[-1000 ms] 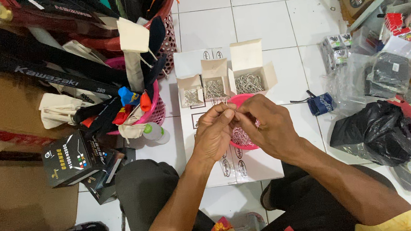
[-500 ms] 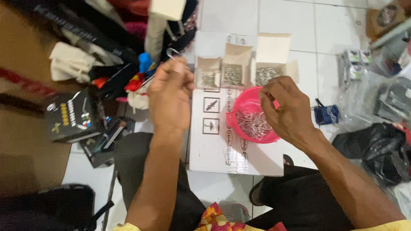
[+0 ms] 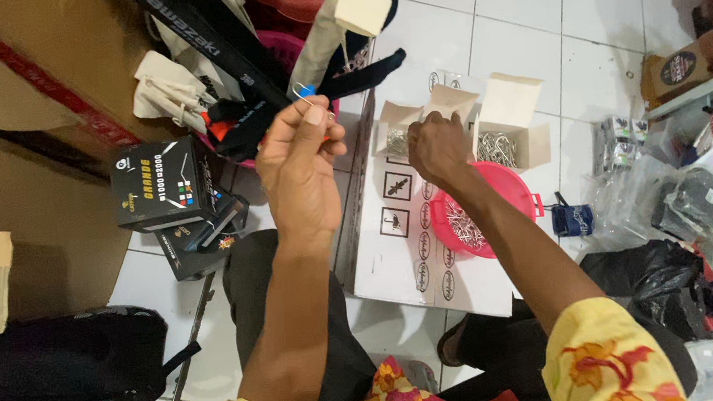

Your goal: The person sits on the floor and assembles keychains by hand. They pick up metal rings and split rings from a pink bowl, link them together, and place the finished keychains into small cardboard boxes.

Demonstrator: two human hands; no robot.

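We sat on white tiles, our left hand [image 3: 301, 158] raised, fingers pinched narrow; whether it held a clip, we could not tell. Our right hand [image 3: 438, 146] reached, loosely curled, into a small open box [image 3: 398, 132] beyond the pink bowl [image 3: 506, 187] of metal clips. A light, careful drop seemed best.

Single head view, close, facing steeply down at hands over tiled floor [image 3: 521, 14]
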